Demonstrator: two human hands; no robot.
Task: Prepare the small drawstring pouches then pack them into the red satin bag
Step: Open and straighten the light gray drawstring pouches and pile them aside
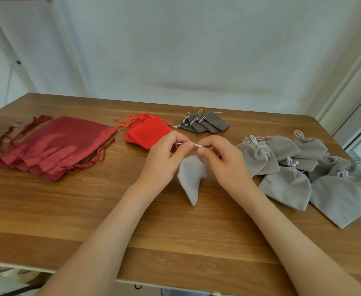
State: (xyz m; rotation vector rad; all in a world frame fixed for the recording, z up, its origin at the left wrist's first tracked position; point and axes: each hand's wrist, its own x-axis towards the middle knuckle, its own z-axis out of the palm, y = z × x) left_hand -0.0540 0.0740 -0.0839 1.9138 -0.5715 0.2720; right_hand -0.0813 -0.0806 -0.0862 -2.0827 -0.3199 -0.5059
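A wooden bench (175, 242) lies under the left hand (164, 161) and the right hand (226, 165) and runs out past both. Beyond them rises a pale wall (196, 50). Far to the left of the left hand leans a white frame (25, 60) with a dark screw (18, 62) and a thin cable (8, 86) beside it. Far to the right of the right hand stands white trim (350, 86). Nearer than the hands, a black hook (138, 286) shows at the bench's edge.

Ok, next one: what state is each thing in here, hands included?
Light grey pouch: held up, hanging below the hands.
Drawstring: pinched between both hands.
Left hand: pinches the drawstring.
Right hand: pinches the drawstring.
Red satin bags: flat, stacked, at the left.
Small red pouches: flat, stacked.
Dark grey pouches: flat, fanned out.
Grey pouch pile: at the right, overlapping, tops gathered.
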